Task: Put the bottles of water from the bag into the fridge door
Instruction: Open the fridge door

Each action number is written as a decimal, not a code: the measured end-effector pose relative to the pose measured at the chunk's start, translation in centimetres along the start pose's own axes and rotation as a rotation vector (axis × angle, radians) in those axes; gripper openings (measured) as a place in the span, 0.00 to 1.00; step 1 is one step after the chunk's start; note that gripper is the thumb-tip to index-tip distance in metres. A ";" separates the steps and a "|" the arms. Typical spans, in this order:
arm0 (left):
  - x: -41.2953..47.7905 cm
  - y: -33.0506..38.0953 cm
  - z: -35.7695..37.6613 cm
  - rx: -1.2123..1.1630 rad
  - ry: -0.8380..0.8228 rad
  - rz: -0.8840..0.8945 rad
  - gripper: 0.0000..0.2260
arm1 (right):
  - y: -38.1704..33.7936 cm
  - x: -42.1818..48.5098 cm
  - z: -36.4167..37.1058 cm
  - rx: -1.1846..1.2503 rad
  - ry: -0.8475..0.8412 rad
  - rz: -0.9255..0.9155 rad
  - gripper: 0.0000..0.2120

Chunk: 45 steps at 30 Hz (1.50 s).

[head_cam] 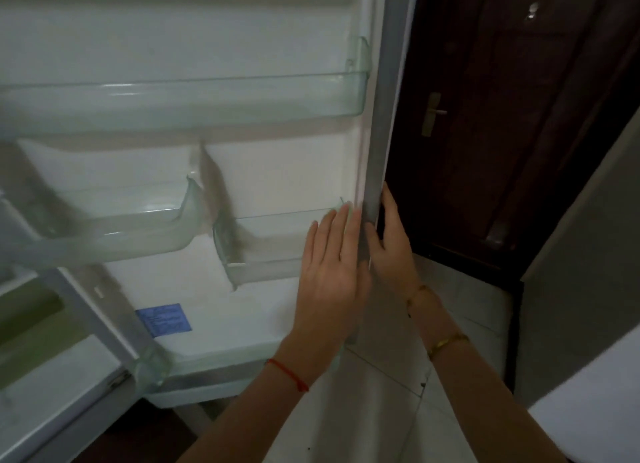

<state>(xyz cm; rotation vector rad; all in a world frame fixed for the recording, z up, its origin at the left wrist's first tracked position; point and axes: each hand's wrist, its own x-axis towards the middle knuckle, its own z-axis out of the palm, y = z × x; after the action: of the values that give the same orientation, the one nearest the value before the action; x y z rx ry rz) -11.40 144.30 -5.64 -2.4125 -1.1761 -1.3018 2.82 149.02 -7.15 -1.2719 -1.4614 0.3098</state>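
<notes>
Fridge door [214, 157] open, inner liner smooth white plastic, grey gasket strip down outer edge. Clear greenish plastic shelves: long curved one [194, 99] across top, two shorter bins below, left bin [138, 234], right bin [270, 244], all bare. Blue label [163, 319] low on liner. Left hand [329, 268] flat, fingers straight and together, palm against door's inner face by right bin, gripping nothing. Right hand [391, 241] wrapped round door's outer edge, fingers behind it. Red string on left wrist, gold bangles on right. Bottles, bag out of view. Dark wooden door [502, 116] beyond, pale floor tiles.
</notes>
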 end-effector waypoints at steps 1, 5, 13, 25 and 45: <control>0.3 0.1 -0.3 0.012 -0.014 -0.018 0.26 | 0.4 0.5 0.0 -0.002 -0.011 0.006 0.30; 1.4 0.0 -0.6 0.083 -0.032 -0.092 0.29 | 1.7 2.6 0.0 0.012 -0.078 0.026 0.32; 1.7 -0.1 -1.6 0.166 0.031 -0.217 0.29 | 2.8 4.0 -0.1 0.044 -0.151 0.000 0.31; -2.3 2.0 -4.6 0.301 0.057 -0.380 0.31 | 2.8 3.3 -1.8 0.120 -0.196 -0.045 0.30; -12.3 8.2 -12.9 0.402 0.138 -0.628 0.31 | -5.7 -7.8 -4.1 0.258 -0.362 -0.252 0.29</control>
<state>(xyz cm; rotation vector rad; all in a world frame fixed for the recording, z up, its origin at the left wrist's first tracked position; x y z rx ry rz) -17.73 125.72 -5.39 -1.7004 -2.0170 -1.1819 1.71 138.64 -5.64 -0.8410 -1.8014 0.5608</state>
